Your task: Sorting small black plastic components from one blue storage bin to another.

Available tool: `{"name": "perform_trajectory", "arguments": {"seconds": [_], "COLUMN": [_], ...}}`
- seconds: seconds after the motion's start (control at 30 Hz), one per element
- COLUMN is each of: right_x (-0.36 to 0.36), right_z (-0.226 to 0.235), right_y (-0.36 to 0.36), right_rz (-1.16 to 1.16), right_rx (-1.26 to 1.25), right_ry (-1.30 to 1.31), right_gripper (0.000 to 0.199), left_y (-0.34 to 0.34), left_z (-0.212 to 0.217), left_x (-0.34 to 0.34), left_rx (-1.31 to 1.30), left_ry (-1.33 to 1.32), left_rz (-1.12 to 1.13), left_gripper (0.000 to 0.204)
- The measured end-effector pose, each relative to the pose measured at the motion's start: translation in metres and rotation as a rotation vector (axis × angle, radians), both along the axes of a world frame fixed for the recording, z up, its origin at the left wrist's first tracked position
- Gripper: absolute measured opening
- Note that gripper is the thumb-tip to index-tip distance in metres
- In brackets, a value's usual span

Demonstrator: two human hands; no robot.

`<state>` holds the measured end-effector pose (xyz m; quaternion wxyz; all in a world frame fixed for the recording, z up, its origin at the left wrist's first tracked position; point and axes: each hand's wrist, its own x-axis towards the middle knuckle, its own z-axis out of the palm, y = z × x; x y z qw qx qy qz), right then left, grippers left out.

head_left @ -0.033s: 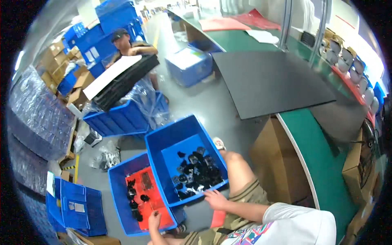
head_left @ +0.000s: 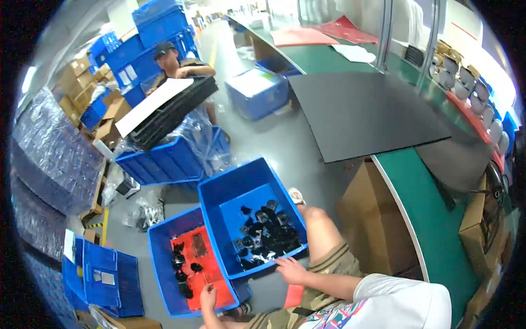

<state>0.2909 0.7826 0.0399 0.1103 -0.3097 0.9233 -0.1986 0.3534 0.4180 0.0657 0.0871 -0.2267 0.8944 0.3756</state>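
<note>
My left hand (head_left: 208, 297) hangs over the near end of the left blue bin (head_left: 157, 263), its fingers pinched together. Whatever they hold, if anything, is too small to make out. A red sheet (head_left: 218, 284) lines that bin, with several small black parts (head_left: 179, 262) along its left side. One more black part (head_left: 196, 267) lies mid-sheet, near a dark flat rectangle (head_left: 199, 244). On the near rim of the right blue bin (head_left: 215, 204) rests my right hand (head_left: 291, 271), open, fingers extended. Many black and clear plastic pieces (head_left: 268, 230) are heaped in this second bin.
Beyond the bins, another person (head_left: 170, 63) leans over black trays (head_left: 170, 115) on a plastic-lined blue crate (head_left: 159, 164). A green workbench (head_left: 433, 230) with a large black sheet (head_left: 367, 112) runs along the right. A folded blue crate (head_left: 109, 277) stands left; a cardboard box (head_left: 372, 219) is below the bench.
The whole view has shifted slightly. Both hands keep the same places at the bins.
</note>
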Motion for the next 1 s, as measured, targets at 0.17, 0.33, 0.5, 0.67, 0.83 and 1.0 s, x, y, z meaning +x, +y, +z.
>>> {"name": "perform_trajectory", "arguments": {"seconds": [0.17, 0.33, 0.5, 0.67, 0.83, 1.0], "right_x": [0.009, 0.003, -0.006, -0.04, -0.045, -0.067], "right_z": [0.014, -0.001, 0.008, 0.03, 0.017, -0.007], "right_y": [-0.004, 0.012, -0.014, -0.041, -0.101, -0.129], "right_rz": [0.012, 0.021, 0.104, 0.154, 0.197, 0.274], "right_rx": [0.005, 0.006, -0.245, -0.335, -0.149, 0.045], "right_ry": [0.006, 0.083, 0.09, 0.067, -0.056, -0.187], "right_gripper": [0.03, 0.025, 0.013, 0.012, 0.031, 0.052], "left_y": [0.011, 0.047, -0.024, -0.035, -0.067, -0.093], "left_z": [-0.002, 0.01, -0.025, 0.005, 0.004, -0.014], "left_x": [0.032, 0.022, 0.053, 0.004, 0.018, 0.006], "left_rx": [0.069, 0.017, -0.079, -0.121, 0.023, 0.1], "left_ry": [0.055, -0.214, -0.094, 0.016, -0.151, -0.126], "left_rz": [0.046, -0.166, -0.097, -0.022, 0.078, 0.226], "left_gripper": [0.034, 0.038, 0.038, 0.039, 0.041, 0.049]}}
